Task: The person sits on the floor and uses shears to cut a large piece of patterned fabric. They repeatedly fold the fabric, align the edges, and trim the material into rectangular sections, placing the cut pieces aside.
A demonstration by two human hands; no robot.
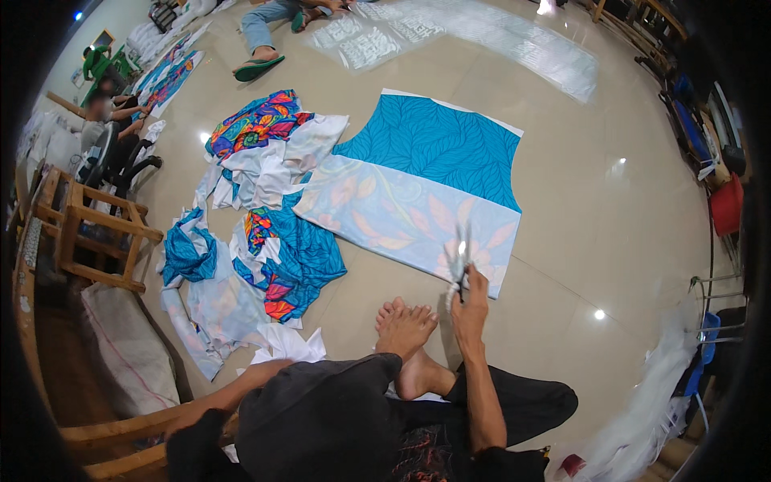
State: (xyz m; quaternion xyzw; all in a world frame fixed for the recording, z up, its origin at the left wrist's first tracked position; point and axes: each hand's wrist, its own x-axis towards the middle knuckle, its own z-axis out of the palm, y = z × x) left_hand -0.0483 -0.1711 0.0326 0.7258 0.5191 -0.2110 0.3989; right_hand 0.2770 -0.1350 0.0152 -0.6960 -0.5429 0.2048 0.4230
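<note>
My right hand (471, 297) is closed around a pair of scissors (460, 257), their silvery blades pointing away from me above the lower edge of a cut fabric panel (409, 201). That panel lies spread on the floor, its far part teal with a leaf pattern. The nearer part shows a pale side with faint orange leaves. My left forearm (237, 394) passes behind my bent knee, which hides the left hand. To the left of the panel sit crumpled teal, white and multicoloured fabric pieces (297, 249), with a white scrap (291, 344) by my knee.
My bare feet (409, 329) are just below the panel. A wooden stool (104, 233) and a pale sack (128, 345) stand left. Printed clear sheets (498, 40) lie at the back, near another person's sandalled foot (259, 66). White material (642, 402) is heaped at right.
</note>
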